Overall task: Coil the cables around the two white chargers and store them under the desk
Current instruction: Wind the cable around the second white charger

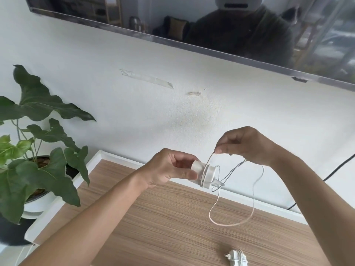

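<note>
Your left hand [172,167] grips the white charger [203,174] by its round body, held above the counter [153,223]; your right hand [247,144] pinches the thin cable [253,192] just above it. Judgement: the charger is light, rigid and smooth, so hold the barrel clear of the prongs. The cable is limp and springy; keep it taut or the turns slip. The second charger [235,258] lies coiled on the counter.

A wood-grain desk [163,227] with a white rim carries a coiled white charger [235,258] near its front edge.
</note>
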